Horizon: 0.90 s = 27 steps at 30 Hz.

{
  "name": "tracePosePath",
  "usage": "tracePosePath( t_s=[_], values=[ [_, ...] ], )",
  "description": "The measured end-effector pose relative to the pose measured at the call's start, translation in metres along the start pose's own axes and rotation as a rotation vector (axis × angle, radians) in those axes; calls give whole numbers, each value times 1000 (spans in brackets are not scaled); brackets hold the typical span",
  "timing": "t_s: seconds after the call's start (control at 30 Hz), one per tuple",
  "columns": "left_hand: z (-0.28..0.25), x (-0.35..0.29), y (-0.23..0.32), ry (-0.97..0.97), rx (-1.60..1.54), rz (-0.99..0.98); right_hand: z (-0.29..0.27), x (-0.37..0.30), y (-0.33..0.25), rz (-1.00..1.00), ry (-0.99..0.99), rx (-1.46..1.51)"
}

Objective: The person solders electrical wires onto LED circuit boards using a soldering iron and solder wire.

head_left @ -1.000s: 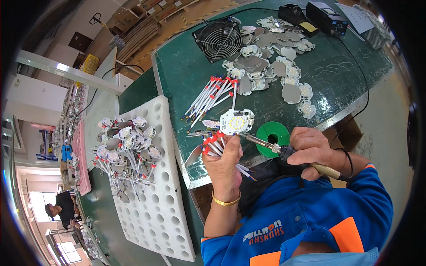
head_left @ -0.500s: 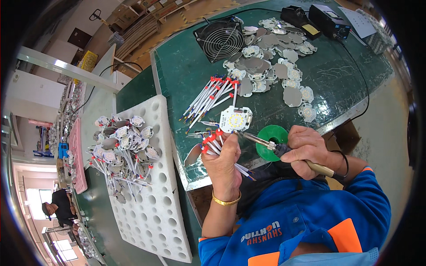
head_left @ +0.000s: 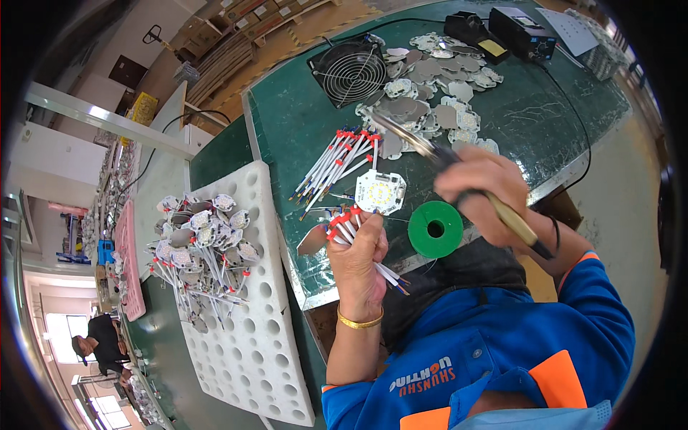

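My left hand (head_left: 356,266) is closed around several white cables (head_left: 345,228) with red collars and bare coloured ends. Just above its thumb, a white octagonal LED board (head_left: 380,192) lies face up near the table's edge. My right hand (head_left: 489,188), smeared by motion, grips a soldering iron (head_left: 521,228) by its handle. The iron's tip points up and left over the pile of LED boards (head_left: 410,107), apart from the board by my left hand. Between my hands stands a green solder spool (head_left: 421,229). More white cables with red collars (head_left: 334,168) lie left of the board.
A black fan (head_left: 350,74) stands at the back. A soldering station (head_left: 522,34) and iron holder (head_left: 476,39) are at the far right, with a cord along the table. Wired boards (head_left: 204,233) are heaped on a perforated foam sheet (head_left: 247,351) at left. Another person (head_left: 106,340) is far left.
My right hand has lifted the soldering iron away from the board's lower edge, up and to the left over the pile. The green spool is now uncovered. My left hand has barely moved.
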<state>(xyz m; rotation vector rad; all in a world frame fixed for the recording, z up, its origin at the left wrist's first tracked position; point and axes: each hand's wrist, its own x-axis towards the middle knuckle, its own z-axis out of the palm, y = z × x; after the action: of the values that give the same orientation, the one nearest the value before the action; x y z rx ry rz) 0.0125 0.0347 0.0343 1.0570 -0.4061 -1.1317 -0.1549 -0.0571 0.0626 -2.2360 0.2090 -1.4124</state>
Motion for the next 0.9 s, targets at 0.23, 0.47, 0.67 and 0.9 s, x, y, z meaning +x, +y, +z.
tracePosePath(
  t_s=[0.23, 0.47, 0.67, 0.9],
  values=[
    [1, -1, -2, -25, 145, 63, 30, 15, 14, 229, -59, 29],
    [0, -1, -3, -93, 116, 145, 30, 12, 10, 222, -92, -53],
    [-4, 3, -6, -148, -22, 108, 39, 8, 8, 243, 23, -10],
    [-4, 8, -13, -167, -130, 42, 43, 2, 8, 232, 126, -4]
  ],
)
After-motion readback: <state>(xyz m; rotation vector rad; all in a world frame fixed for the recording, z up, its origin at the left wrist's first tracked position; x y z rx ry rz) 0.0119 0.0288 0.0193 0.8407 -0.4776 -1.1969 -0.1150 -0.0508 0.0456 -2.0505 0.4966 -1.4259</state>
